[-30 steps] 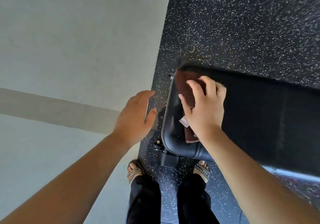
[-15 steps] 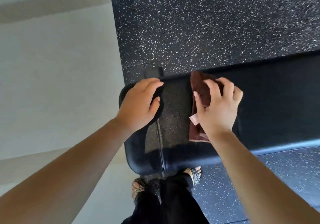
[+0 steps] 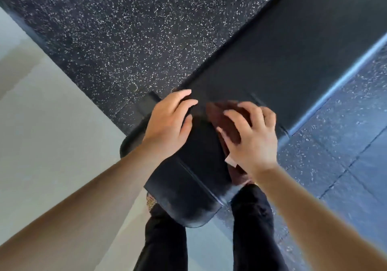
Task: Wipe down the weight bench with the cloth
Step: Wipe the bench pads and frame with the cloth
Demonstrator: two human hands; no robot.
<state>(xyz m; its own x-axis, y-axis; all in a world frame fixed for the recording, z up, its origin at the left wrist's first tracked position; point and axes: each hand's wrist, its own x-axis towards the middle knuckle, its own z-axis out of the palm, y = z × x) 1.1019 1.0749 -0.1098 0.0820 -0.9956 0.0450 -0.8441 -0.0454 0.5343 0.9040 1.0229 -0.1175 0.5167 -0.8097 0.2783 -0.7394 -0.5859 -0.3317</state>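
Since half a second ago the left hand has slid along the pad, closer to the cloth. Bench [image 3: 282, 61]: long, black, lying diagonally. Left hand [image 3: 165, 128] lies flat and empty, bracing the pad. Right hand [image 3: 251, 138], fingers spread, presses the brown cloth [image 3: 228, 120] onto the pad near its seam. Best done with even palm pressure and overlapping lengthwise strokes.

Seen from above, a person's left hand [image 3: 167, 124] lies flat on a black weight bench [image 3: 293, 57] while the right hand [image 3: 251, 138] presses a brown cloth [image 3: 228, 122] onto the padding, fingers [image 3: 234, 116] spread — speckled rubber floor [image 3: 125, 30] beyond, black trouser legs [image 3: 253, 224] below.
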